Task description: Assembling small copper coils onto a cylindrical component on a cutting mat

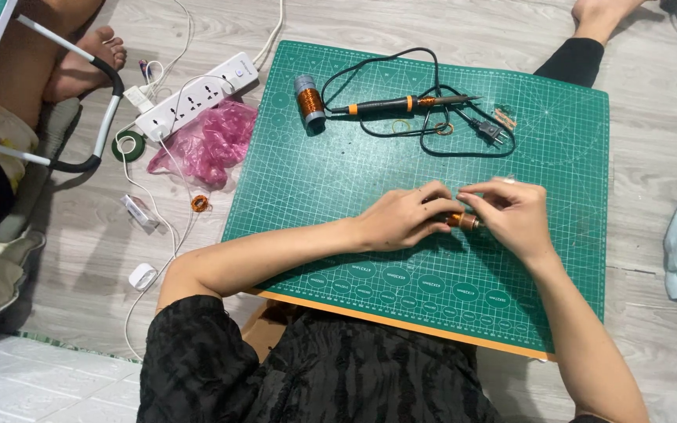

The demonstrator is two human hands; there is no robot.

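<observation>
My left hand (403, 217) and my right hand (512, 213) meet over the middle of a green cutting mat (338, 180). Between them they pinch a small cylinder wound with copper wire (461, 221); only a short orange-brown part shows between the fingers. Both hands rest low on the mat. Farther back on the mat lies a spool of copper wire (309, 102) on its side, beside a soldering iron (405, 103) with an orange and black handle and a black cord and plug (489, 131).
Left of the mat on the wooden floor lie a white power strip (196, 95), a pink plastic bag (209, 142), a roll of green tape (128, 145), a small copper coil (200, 204) and white cables. Another person sits at far left; a foot shows at top right.
</observation>
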